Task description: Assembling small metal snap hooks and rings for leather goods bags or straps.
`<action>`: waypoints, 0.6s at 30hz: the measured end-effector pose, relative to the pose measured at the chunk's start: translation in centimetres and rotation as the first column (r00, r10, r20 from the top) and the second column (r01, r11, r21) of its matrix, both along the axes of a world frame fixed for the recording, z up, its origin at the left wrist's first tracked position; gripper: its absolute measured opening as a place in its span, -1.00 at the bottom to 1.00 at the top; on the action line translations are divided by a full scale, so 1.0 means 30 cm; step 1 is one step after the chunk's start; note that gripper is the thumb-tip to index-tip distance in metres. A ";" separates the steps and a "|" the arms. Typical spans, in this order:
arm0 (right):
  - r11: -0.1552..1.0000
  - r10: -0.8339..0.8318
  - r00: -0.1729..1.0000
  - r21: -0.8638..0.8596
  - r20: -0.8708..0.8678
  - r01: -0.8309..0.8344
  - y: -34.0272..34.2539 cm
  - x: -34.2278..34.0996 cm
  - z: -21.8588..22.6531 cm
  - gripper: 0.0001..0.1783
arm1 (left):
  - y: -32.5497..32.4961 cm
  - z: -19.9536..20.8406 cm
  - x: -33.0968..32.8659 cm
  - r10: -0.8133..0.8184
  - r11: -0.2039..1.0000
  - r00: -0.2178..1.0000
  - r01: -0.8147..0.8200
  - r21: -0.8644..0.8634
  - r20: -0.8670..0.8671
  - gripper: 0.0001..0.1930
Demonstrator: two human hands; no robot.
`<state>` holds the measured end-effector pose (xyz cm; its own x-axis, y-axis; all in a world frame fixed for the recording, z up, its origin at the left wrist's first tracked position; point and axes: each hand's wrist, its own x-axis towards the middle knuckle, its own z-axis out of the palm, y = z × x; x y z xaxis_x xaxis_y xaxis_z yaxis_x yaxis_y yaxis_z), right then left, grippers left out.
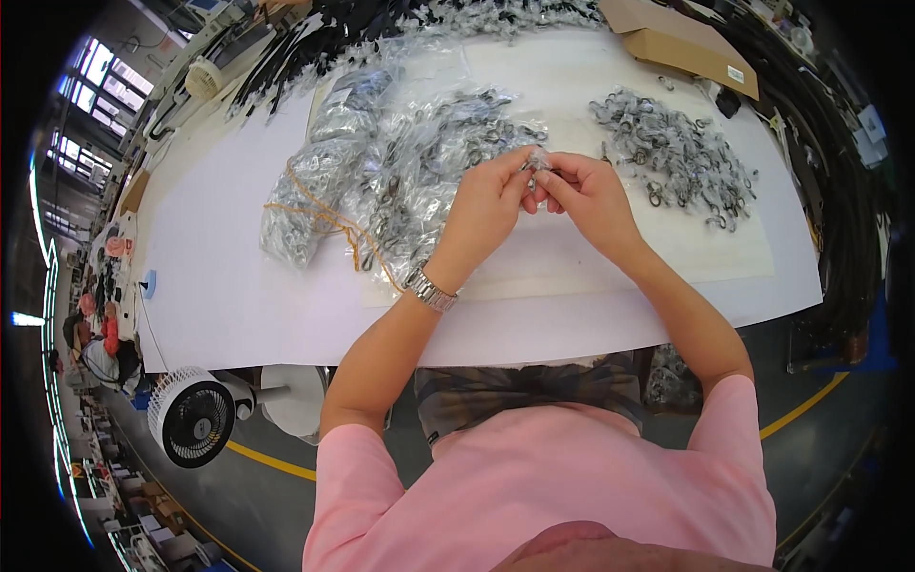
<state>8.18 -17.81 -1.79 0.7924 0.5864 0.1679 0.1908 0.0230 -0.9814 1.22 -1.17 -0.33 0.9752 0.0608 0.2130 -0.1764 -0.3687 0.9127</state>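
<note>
My left hand (498,189) and my right hand (583,191) meet above the white table, fingertips pinched together. Between them is a small dark metal hook-like piece in clear plastic wrap (537,162); the fingers cover much of it. Left of my hands spreads a heap of similar dark metal pieces (457,133) on and among clear plastic bags. To the right lies a second pile of small dark ring-and-hook pieces (672,153), many with wisps of clear film. A metal-banded watch (432,289) is on my left wrist.
A clear bag (295,219) tied with orange string (334,219) lies on the left of the white table (219,305). An open cardboard box (681,48) sits at the back right. Black straps (315,48) are heaped at the far edge. A fan (195,419) stands at the lower left.
</note>
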 end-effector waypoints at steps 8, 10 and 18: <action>0.728 -0.343 0.385 -0.017 0.857 0.685 -0.098 0.146 0.056 -0.72 | 0.087 0.009 0.037 0.055 0.998 0.992 -0.049 0.048 -0.116 -0.70; 0.695 -0.355 0.272 0.058 0.894 0.716 -0.110 0.171 0.078 -0.69 | 0.089 0.007 0.046 0.114 0.992 0.992 -0.110 0.069 -0.058 -0.71; 0.811 0.255 0.560 -0.490 0.788 0.320 0.033 0.002 -0.035 -0.84 | 0.107 0.001 0.025 0.125 0.992 0.991 -0.124 -0.016 0.037 -0.74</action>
